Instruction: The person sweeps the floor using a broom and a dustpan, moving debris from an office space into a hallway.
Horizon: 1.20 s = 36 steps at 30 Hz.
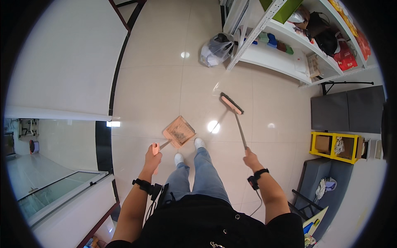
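My left hand (pixel 152 161) grips the pink handle of a long-handled dustpan (pixel 180 130). Its pan is by my white shoes, with grey dust or dirt showing on its inner surface. In my right hand (pixel 252 160) is the metal pole of a broom (pixel 231 104). The broom has a pink head and dark bristles, and it lies farther forward and to the right of the pan. A gap of bare tile separates the two heads. Whether the bristles touch the floor is hard to tell.
A filled clear plastic bag (pixel 216 51) stands beside a white metal shelf (pixel 273 63) at the front right. Grey cabinets (pixel 347 108) and yellow crates (pixel 333 133) line the right side. A white wall (pixel 68 62) and a window (pixel 62 189) bound the left.
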Available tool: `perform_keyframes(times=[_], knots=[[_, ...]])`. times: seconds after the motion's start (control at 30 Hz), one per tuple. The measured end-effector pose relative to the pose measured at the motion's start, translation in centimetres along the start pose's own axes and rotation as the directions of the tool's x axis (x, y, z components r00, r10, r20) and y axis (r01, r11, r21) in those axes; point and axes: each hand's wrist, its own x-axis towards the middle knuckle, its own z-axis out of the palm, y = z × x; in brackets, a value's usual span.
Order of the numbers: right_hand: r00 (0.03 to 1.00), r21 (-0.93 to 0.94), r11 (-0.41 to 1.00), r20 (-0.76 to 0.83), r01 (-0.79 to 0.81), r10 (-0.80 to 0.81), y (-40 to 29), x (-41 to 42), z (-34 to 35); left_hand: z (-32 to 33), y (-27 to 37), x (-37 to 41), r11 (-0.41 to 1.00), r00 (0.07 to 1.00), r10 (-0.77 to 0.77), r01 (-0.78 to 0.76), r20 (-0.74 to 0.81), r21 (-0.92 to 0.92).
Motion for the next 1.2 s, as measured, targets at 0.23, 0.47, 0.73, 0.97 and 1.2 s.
perform_keyframes(times=[0.23,0.47,0.73,0.97,1.2], knots=[[0.937,-0.004,0.997,0.342,-0.083,0.079,-11.3,-8.3,6.5,-0.3,-1.5,0.6,1.000,1.000,0.024,-0.024,-0.002,0.006],[0.973,0.177,0.983,0.213,0.054,-0.092,-12.0,-17.5,5.9,-0.5,-0.4,-0.2,0.997,1.000,-0.010,0.012,0.019,-0.075],[0.993,0.105,0.994,0.107,0.036,-0.047,-8.1,-19.8,4.2,-0.8,0.0,-0.9,0.998,0.999,-0.043,0.044,0.022,-0.033],[0.987,0.073,0.996,0.157,-0.055,0.043,-10.8,-15.7,8.9,-2.2,-1.0,-2.1,0.997,0.996,-0.079,0.079,0.033,-0.006],[0.958,0.159,0.987,0.281,0.018,-0.063,-14.6,-17.6,7.2,-3.3,-2.3,-2.4,0.998,0.997,-0.058,0.058,0.049,-0.012]])
